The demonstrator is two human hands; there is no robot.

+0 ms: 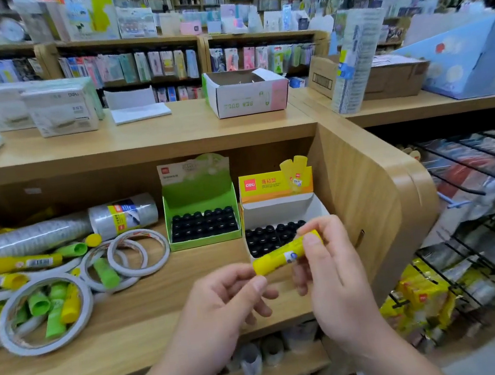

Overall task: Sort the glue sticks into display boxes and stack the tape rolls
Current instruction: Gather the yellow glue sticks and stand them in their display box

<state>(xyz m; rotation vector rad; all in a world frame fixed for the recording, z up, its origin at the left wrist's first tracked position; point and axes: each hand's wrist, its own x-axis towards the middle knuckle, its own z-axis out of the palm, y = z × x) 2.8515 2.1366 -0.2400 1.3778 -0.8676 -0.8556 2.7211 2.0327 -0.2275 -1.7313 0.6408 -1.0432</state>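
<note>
Yellow glue stick (284, 253) is in hand, held just in front of the yellow display box (274, 183), above the shelf (159, 295) edge. Right hand (331, 274) pinches its upper end with thumb and fingers; left hand (224, 302) looks to pinch the lower end, fingers curled

Status as I read it:
- green display box (198, 200): looks full, black ends in tight rows
- yellow box: front rows filled, back looks to have room, so this stick likely goes there
- loose glue sticks (24, 263), yellow and green, lie mixed in the pile at left, several inside the tape rolls (137, 252)
- tape: rings lie flat and overlapping, none stacked; wrapped sleeves lie on their sides behind

Sorting partway done, stacking not begun
</note>
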